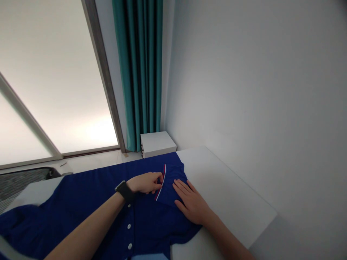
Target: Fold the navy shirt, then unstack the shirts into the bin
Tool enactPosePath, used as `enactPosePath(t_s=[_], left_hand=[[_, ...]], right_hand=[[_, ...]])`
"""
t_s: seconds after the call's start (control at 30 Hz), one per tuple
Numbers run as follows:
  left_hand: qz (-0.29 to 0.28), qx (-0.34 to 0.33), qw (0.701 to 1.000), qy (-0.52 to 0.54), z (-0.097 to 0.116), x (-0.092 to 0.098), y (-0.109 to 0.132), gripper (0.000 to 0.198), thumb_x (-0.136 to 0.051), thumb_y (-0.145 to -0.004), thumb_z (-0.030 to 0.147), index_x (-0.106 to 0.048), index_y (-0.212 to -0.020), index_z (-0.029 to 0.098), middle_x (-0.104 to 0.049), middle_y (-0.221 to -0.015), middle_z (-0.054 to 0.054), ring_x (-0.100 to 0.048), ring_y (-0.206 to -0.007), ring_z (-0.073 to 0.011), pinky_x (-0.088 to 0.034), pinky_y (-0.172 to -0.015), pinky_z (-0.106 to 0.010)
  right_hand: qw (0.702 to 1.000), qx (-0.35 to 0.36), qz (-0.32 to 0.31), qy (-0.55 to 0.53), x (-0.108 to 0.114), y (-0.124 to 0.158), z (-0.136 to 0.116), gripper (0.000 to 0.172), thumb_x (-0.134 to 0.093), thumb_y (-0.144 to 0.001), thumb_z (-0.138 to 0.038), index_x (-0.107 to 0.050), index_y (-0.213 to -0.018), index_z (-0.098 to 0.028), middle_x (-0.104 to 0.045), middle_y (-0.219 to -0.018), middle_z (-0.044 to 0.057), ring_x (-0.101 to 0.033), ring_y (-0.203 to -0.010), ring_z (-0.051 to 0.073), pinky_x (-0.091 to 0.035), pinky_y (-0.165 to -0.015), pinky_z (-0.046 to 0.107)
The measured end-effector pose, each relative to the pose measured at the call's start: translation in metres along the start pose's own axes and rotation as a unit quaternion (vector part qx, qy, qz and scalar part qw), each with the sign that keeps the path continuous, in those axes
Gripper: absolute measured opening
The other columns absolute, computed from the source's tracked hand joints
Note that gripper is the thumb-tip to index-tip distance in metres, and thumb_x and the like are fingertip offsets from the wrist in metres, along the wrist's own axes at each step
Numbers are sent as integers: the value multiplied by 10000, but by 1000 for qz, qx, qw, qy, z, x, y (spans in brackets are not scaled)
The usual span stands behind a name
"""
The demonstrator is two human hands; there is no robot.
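Note:
A dark blue shirt (103,180) with a row of white buttons lies spread over a white table. Near its right end, a folded-over flap (172,177) has a red and white striped edge, perhaps a sleeve cuff. My left hand (148,182), with a dark watch on the wrist, bends its fingers closed at that striped edge; the fingertips are partly hidden. Flat on the flap, just to the right, rests my right hand (189,202), its fingers stretched out and the thumb apart. The shirt's near part runs out of view at the bottom.
The white tabletop (230,191) reaches to a pale wall (257,90) on the right. Beyond the far edge stands a low white box-like unit (157,142), below a green curtain (143,72). Frosted glass panels (54,72) are at the left, above a grey striped item (21,184).

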State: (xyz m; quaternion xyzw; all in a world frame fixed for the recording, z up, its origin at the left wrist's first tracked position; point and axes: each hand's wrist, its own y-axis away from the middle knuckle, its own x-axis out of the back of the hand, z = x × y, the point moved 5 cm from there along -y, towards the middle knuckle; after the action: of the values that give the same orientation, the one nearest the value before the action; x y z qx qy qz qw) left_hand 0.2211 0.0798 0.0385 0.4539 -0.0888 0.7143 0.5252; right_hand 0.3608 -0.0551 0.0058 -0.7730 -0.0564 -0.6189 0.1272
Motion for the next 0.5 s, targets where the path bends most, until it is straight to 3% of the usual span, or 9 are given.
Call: enactPosePath(t_s=[0.27, 0.37, 0.5], left_hand=[[107, 30, 977, -183, 21, -10, 12, 385, -555, -821, 350, -500, -1182, 227, -704, -928, -90, -673, -883, -299, -477, -719, -361], [145, 22, 973, -180, 24, -18, 21, 421, -513, -853, 325, -445, -1262, 254, -703, -911, -61, -675, -874, -281, -471, -713, -346], [171, 15, 981, -95, 16, -26, 30, 506, -511, -855, 358, -378, -1333, 259, -687, -844, -5, -665, -791, -225, -441, -658, -288]], right_hand=[[1000, -8, -18, -9, 1, -1, -1, 562, -323, -980, -429, -250, -1496, -219, -243, -1550, 50, -208, -1431, 198, -140, -1184, 447], [1000, -8, -17, -16, 2, -1, -1, 561, -334, -977, -422, -259, -1494, -218, -259, -1546, 49, -220, -1427, 202, -144, -1183, 452], [1000, -12, -11, -21, 2, -1, 0, 553, -352, -973, -421, -278, -1487, -232, -263, -1545, 38, -230, -1424, 196, -146, -1186, 439]])
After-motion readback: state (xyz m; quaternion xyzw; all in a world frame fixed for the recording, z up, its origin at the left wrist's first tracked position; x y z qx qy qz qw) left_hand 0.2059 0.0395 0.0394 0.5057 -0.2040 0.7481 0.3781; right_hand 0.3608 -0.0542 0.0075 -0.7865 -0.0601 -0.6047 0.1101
